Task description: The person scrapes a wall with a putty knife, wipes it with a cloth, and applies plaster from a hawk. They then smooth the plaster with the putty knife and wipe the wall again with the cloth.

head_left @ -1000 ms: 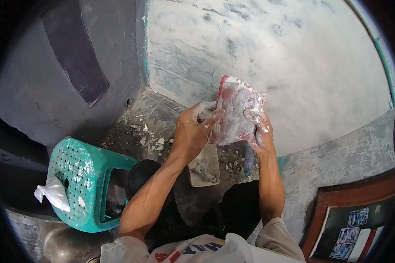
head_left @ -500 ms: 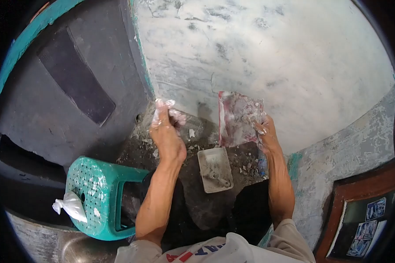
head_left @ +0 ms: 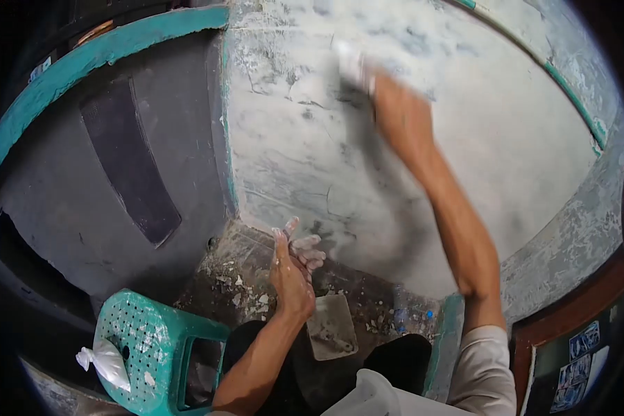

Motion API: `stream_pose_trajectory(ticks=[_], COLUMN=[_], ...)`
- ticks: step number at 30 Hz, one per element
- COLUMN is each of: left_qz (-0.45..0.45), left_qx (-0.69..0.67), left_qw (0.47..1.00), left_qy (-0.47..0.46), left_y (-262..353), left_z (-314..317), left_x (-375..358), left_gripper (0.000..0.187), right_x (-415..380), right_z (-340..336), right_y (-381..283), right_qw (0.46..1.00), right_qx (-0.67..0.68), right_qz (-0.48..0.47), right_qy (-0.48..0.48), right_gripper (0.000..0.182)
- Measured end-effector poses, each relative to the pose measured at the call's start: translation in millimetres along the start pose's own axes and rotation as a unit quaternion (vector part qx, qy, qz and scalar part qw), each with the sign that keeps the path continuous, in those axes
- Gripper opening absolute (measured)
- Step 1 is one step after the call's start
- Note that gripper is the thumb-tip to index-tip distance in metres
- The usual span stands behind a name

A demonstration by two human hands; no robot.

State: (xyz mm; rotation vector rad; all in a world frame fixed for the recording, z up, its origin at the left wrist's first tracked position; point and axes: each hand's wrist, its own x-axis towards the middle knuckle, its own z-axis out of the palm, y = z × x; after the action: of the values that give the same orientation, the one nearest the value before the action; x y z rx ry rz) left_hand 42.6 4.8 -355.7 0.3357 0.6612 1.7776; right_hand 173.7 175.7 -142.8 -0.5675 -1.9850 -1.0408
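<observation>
Head view: right hand (head_left: pixel 402 107) blurred at upper centre, by the whitened wall (head_left: pixel 492 159), pale item (head_left: pixel 351 64) at its fingers; finger spread unreadable. Left hand (head_left: pixel 295 267) lower centre, fingers loosely spread, holding nothing, near tray (head_left: pixel 331 322).

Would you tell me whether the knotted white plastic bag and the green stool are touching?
Touching; the head view shows the white plastic bag lying on the seat of the green stool, its knotted end jutting past the edge.

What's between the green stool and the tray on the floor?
In the head view, a dark-clothed knee and the left forearm lie between them.
</observation>
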Motion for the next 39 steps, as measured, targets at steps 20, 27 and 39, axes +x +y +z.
stream_pose_trajectory(ticks=[20, 27, 39], left_qz=[0.045, 0.111, 0.112], left_qx=[0.104, 0.114, 0.165], left_qw=[0.991, 0.982, 0.972], left_qy=[-0.072, -0.103, -0.126], left_y=[23.3, 12.4, 8.2], left_z=[7.4, 8.1, 12.9], left_x=[-19.6, -21.5, -16.9], left_gripper=[0.047, 0.043, 0.038], right_x=[121.5, 95.4, 85.3], right_z=[83.1, 85.6, 86.8], right_y=[52.4, 12.4, 35.6], right_qw=[0.979, 0.96, 0.972], right_qx=[-0.199, -0.076, -0.082], right_qz=[0.034, -0.011, -0.11], right_qy=[-0.04, -0.27, -0.189], right_gripper=[0.026, 0.022, 0.037])
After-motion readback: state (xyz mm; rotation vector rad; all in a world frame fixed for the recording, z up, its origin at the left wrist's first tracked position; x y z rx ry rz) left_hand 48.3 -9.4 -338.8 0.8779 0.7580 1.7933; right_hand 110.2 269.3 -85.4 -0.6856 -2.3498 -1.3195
